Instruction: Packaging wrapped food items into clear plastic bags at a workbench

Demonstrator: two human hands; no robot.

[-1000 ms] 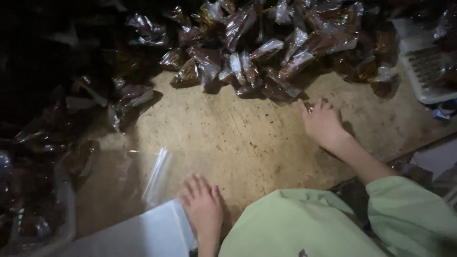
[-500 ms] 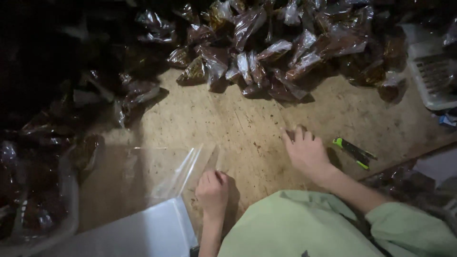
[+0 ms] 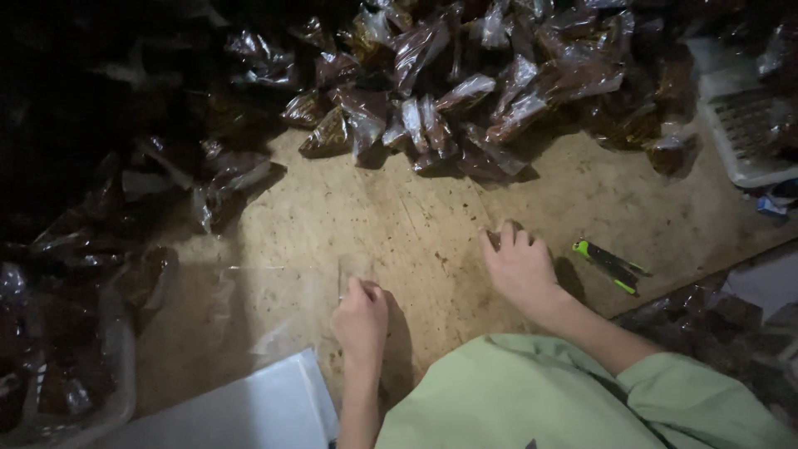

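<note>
Plastic, thin and clear, is lying flat as an empty bag (image 3: 274, 303) on the scuffed board (image 3: 399, 224); the left hand (image 3: 360, 316) is pinching its right edge, the right hand (image 3: 519, 266) resting cupped beside a green-black knife (image 3: 611, 264).

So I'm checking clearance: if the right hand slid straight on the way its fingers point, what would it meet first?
Bare board, then probably the pile of packed brown bags beyond the right hand.

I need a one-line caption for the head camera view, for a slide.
Left hand pinches an empty clear plastic bag on a wooden board; right hand rests flat beside a green-handled tool.
</note>
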